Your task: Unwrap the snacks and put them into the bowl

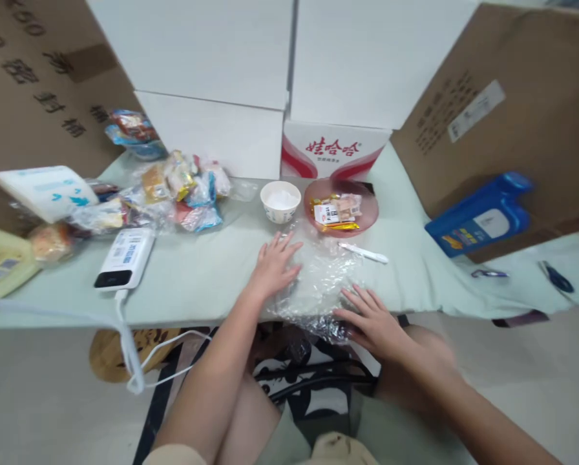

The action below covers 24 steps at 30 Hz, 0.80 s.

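A sheet of clear, crinkled plastic wrap (318,278) lies at the table's front edge, part of it hanging over. My left hand (274,265) rests on its left side with fingers spread. On the right, my right hand (371,320) touches the wrap near the edge, fingers apart. Just beyond stands a white patterned paper cup (280,203). Beside it a pink translucent bowl (369,210) holds several packaged snacks (338,210). A white pen-like stick (364,252) lies in front of the bowl.
Wrapped snacks (192,187) are heaped at the left, near a white power bank (126,258) with a cable (129,349) hanging down. A blue bottle (483,213) and scissors (557,278) are at the right. White boxes (212,135) and cardboard (526,110) wall in the table.
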Each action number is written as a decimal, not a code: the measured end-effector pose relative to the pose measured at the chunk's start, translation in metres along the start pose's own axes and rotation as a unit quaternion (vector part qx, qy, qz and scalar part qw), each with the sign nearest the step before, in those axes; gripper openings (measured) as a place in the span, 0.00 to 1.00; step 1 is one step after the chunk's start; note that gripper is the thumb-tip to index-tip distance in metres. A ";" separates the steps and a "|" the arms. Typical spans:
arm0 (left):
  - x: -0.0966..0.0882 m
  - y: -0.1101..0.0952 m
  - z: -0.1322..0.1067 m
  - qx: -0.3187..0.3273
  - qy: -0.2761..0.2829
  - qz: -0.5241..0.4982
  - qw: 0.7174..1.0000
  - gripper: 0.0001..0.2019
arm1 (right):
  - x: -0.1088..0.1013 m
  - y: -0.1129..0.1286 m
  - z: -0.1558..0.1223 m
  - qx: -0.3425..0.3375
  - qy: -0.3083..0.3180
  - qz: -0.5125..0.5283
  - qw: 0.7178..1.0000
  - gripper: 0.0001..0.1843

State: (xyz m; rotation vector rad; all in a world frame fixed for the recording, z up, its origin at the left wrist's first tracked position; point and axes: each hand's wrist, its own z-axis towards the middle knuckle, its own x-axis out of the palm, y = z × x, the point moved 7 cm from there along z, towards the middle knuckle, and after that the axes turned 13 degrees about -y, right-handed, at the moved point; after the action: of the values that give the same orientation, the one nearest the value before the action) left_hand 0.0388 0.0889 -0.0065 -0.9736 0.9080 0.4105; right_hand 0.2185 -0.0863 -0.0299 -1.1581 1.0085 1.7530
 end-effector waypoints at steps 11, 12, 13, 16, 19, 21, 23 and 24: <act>-0.034 0.035 -0.017 -0.117 -0.048 -0.370 0.920 0.17 | -0.022 -0.055 0.017 0.421 -0.219 0.437 0.765 0.12; -0.034 0.037 -0.018 -0.116 -0.033 -0.370 0.921 0.17 | -0.019 -0.060 0.018 0.469 -0.238 0.472 0.707 0.13; -0.033 0.037 -0.020 -0.109 -0.008 -0.352 0.929 0.18 | -0.016 -0.064 0.020 0.507 -0.258 0.501 0.652 0.13; -0.021 0.019 -0.035 -0.048 0.107 -0.229 0.966 0.28 | -0.012 -0.072 0.028 0.570 -0.309 0.545 0.532 0.15; -0.004 -0.014 -0.057 0.037 0.163 -0.079 0.983 0.49 | -0.015 -0.077 0.033 0.578 -0.347 0.562 0.480 0.15; 0.007 -0.036 -0.065 0.091 0.138 -0.012 0.986 0.58 | -0.016 -0.081 0.033 0.573 -0.367 0.567 0.464 0.14; 0.014 -0.051 -0.064 0.143 0.068 0.013 0.987 0.44 | -0.016 -0.085 0.030 0.569 -0.383 0.564 0.459 0.14; 0.015 -0.052 -0.059 0.156 0.026 0.007 0.987 0.33 | -0.015 -0.088 0.029 0.563 -0.391 0.561 0.464 0.14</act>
State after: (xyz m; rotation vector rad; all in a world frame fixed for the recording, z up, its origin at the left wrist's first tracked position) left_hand 0.0541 0.0099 -0.0056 -0.6940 0.9921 0.2457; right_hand 0.2932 -0.0302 -0.0243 1.4015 1.8811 1.3815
